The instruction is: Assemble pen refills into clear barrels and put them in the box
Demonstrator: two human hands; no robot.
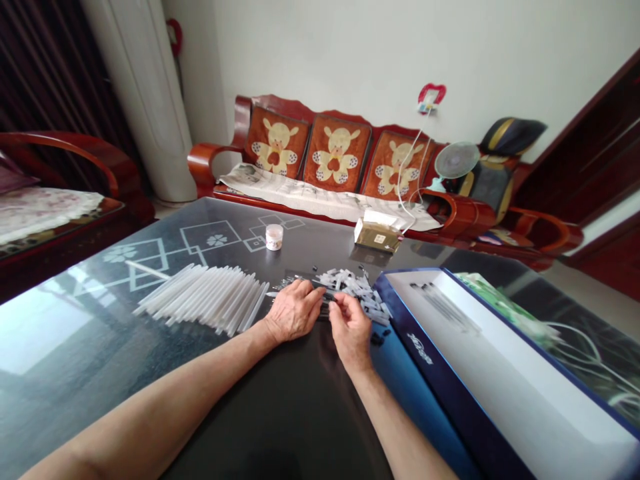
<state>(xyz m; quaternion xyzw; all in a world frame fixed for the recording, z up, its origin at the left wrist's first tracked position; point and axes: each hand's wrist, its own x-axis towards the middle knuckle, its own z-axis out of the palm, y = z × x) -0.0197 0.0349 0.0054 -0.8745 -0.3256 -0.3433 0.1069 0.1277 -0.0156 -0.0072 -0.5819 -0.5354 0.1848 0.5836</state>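
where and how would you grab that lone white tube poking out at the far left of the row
Probably pinch the white tube near its outer left end, coming from above: it lies flat, and that slim end juts away from the row of tubes, while its other end sits close to them.

Bare forearms (200, 400) stretched forward, hands (295, 310) (351, 331) close together, fingers (345, 304) bent

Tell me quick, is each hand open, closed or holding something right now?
Left hand: curled, its underside hidden; can't tell if it holds anything.
Right hand: closed, seemingly pinching a small dark piece.
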